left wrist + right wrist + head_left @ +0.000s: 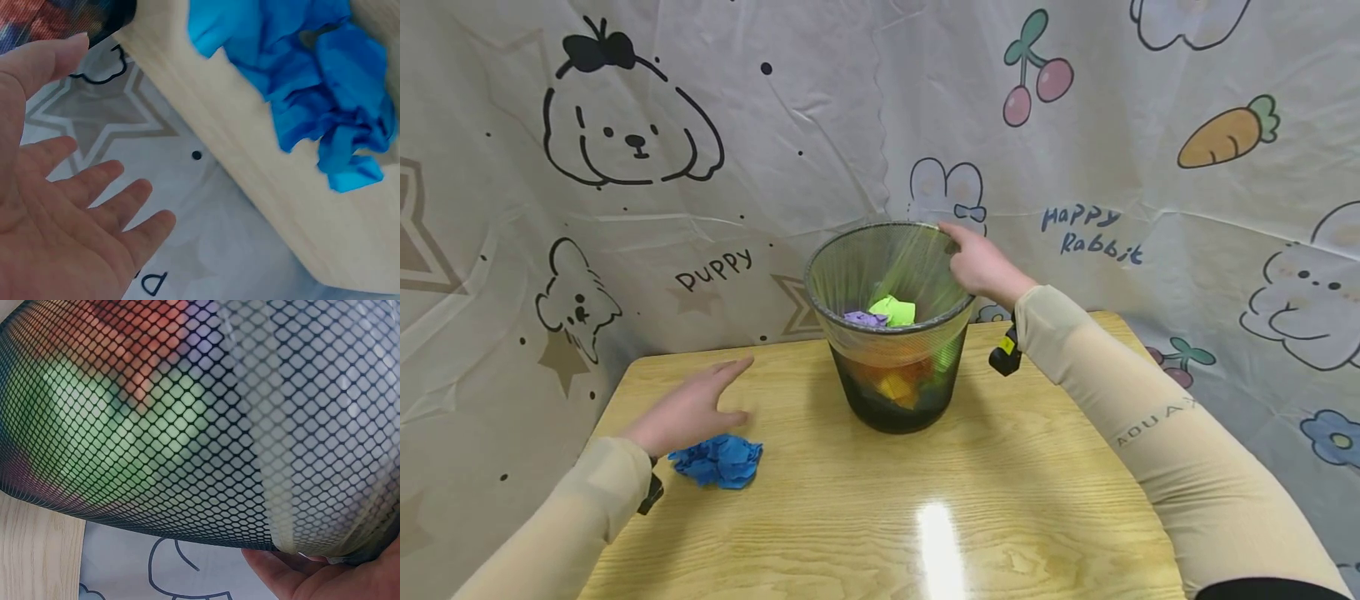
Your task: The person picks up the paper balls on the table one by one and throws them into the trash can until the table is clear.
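A black mesh wastebasket [880,408] with a thin clear liner over its rim stands upright toward the back of the table. Crumpled lime-green paper [892,311] and purple paper [865,319] lie inside, with orange and yellow pieces showing through the mesh. My right hand [988,265] grips the basket's rim on the right side; some of its fingers are hidden. Over the table's left part, my left hand [691,407] is held with fingers spread and nothing in it. Just below that hand lies a crumpled blue paper [722,462], apart from the palm in the left wrist view.
The light wooden table [827,508] has its back edge close to a hanging cloth [820,108] printed with cartoon animals, fruit and words. A wrist camera [1006,354] hangs under the right wrist, near the basket's side.
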`<state>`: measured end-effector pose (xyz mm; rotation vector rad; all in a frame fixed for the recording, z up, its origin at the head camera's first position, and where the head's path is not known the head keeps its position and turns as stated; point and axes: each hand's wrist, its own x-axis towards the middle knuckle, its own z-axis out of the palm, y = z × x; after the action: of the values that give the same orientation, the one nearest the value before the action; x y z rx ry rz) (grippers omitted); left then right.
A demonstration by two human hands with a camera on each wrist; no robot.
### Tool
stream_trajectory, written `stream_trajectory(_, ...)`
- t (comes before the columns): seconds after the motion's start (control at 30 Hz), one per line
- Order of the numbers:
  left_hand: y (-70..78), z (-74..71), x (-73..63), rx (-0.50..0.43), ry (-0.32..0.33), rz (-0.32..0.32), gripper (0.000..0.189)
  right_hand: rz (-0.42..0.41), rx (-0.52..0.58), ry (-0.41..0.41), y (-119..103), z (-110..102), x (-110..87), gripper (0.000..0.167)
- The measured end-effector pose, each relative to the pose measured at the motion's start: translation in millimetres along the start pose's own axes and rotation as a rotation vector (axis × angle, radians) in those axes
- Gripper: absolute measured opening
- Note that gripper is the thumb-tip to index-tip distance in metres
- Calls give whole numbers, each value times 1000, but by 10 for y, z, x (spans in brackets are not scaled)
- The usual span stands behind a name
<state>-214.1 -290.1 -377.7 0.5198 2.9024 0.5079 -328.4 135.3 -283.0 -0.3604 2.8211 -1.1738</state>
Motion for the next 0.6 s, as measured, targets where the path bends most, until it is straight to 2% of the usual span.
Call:
stream_trajectory(0.27,-91,256,-36,3,-66,19,88,2,12,3,-3,9,-18,74)
stream_trajectory(0.43,-145,382,-61,-1,-110,-12,94,0,7,2,-6,9,-15,75)
stream_trajectory(0.6,-187,466,-80,-3,-121,-26,94,-4,9,-3,-9,2,-9,75)
